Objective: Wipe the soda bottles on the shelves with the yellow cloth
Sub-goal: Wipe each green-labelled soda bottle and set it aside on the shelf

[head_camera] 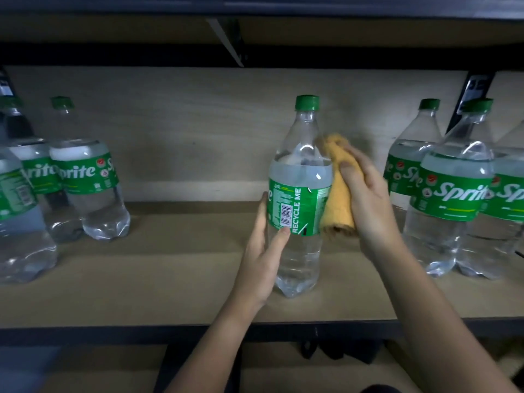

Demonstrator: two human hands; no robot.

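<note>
A clear Sprite bottle (301, 194) with a green cap and green label stands upright at the middle of the wooden shelf (175, 268). My left hand (265, 251) grips its lower left side, thumb on the label by the barcode. My right hand (365, 194) holds the bunched yellow cloth (338, 199) against the bottle's right side, from the shoulder down to the label's lower edge.
Three Sprite bottles (88, 182) stand at the shelf's left end and several more (450, 194) at the right end. Another shelf board (368, 29) runs overhead with a metal bracket (226, 41). A lower shelf shows below the front edge.
</note>
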